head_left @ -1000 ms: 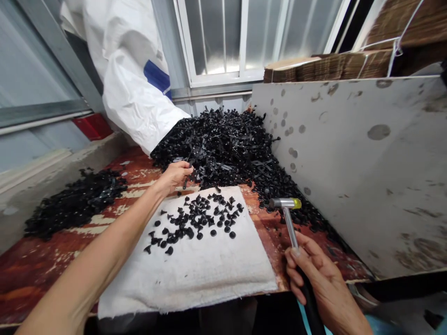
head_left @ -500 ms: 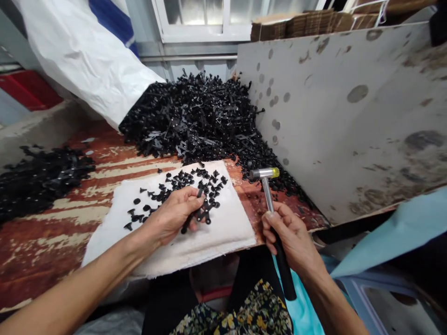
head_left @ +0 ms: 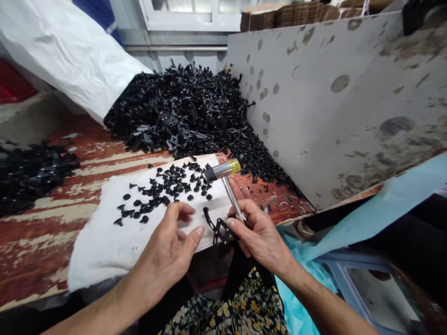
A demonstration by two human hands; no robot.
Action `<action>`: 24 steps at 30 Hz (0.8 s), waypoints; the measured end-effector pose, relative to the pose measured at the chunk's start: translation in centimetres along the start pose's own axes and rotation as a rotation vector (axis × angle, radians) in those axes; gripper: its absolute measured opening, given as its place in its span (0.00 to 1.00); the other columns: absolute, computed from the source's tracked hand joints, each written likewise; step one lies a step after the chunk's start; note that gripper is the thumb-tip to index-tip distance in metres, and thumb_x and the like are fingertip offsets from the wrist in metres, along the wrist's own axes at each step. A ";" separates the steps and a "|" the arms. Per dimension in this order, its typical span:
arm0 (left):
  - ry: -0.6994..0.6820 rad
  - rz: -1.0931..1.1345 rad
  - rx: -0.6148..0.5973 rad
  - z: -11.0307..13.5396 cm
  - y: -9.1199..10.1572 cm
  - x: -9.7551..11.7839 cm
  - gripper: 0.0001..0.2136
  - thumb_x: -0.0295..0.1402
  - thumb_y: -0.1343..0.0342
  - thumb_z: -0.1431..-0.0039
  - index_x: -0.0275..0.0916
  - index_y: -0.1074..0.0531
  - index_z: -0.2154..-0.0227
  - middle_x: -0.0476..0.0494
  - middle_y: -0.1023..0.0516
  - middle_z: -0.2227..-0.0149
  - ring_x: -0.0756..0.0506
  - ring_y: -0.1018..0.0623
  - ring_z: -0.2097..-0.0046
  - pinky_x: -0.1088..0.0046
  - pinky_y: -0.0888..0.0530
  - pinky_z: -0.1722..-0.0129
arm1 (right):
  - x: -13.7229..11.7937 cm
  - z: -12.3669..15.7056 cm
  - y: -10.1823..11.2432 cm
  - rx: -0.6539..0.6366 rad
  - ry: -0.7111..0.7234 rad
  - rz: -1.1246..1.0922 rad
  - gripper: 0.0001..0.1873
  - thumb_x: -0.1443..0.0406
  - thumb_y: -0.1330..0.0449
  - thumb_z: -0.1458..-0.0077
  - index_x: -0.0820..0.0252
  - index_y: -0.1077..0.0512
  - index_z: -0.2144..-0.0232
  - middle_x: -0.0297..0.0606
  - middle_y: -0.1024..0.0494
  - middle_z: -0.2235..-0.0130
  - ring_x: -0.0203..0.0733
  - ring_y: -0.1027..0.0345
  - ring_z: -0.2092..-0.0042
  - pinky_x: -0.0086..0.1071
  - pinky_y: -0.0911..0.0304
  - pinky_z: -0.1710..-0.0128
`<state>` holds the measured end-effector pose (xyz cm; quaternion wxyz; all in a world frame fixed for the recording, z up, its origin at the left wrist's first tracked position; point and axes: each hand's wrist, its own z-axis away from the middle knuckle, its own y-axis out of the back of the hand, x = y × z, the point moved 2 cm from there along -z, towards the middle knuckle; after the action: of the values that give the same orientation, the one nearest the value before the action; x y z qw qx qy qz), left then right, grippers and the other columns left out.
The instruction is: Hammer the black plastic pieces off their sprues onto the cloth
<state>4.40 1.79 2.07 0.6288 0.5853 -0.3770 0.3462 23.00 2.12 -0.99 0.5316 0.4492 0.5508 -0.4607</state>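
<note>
My right hand [head_left: 260, 235] is closed around a small two-faced mallet [head_left: 228, 190] with a metal shaft, one black face and one yellow face. The same hand pinches a black folding lattice linkage [head_left: 220, 229], its riveted links spread in a zigzag toward the left. My left hand [head_left: 171, 246] is empty, thumb and fingers apart, just left of the linkage and not touching it. Beneath both lies a folded white cloth [head_left: 94, 246], on which many small black round-headed pegs [head_left: 171, 181] are scattered beyond my left hand.
Behind the cloth rises a big heap of black linkages [head_left: 188, 111], spilling from a white sack [head_left: 80, 60]. Another dark pile [head_left: 35, 177] sits at the left on the worn red tabletop [head_left: 84, 172]. A stained grey board [head_left: 314, 107] walls off the right side.
The linkage has passed from my left hand to my right and is unfolded. My left hand has opened. The mallet has come left, over the cloth's right edge.
</note>
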 end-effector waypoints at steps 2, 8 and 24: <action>-0.311 -0.286 0.024 0.3 0.7 0.7 0.09 0.36 0.47 0.39 0.41 0.31 0.57 0.40 0.24 0.53 0.41 0.25 0.52 0.58 0.27 0.52 | -0.3 0.1 -0.4 -0.093 -0.001 -0.011 0.07 0.60 0.40 0.42 0.56 0.33 0.65 0.26 0.34 0.73 0.29 0.47 0.79 0.24 0.48 0.82; -0.446 -0.475 -0.406 0.3 1.0 1.5 0.11 0.33 0.56 0.33 0.41 0.28 0.63 0.45 0.23 0.64 0.45 0.25 0.61 0.65 0.29 0.57 | -1.4 -0.5 -2.0 -0.196 0.001 -0.028 0.10 0.57 0.40 0.42 0.55 0.34 0.65 0.25 0.36 0.75 0.30 0.45 0.78 0.25 0.47 0.80; 0.323 0.199 -0.193 -4.2 3.2 -1.9 0.15 0.43 0.39 0.55 0.37 0.34 0.72 0.44 0.20 0.74 0.57 0.38 0.83 0.81 0.46 0.84 | 1.4 -1.2 0.4 0.005 0.007 0.138 0.12 0.54 0.45 0.38 0.56 0.35 0.65 0.24 0.37 0.79 0.31 0.50 0.81 0.27 0.54 0.83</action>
<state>0.96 6.19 1.77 0.6971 0.4192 -0.3584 0.4581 23.17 3.39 -2.38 0.5589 0.4889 0.5193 -0.4229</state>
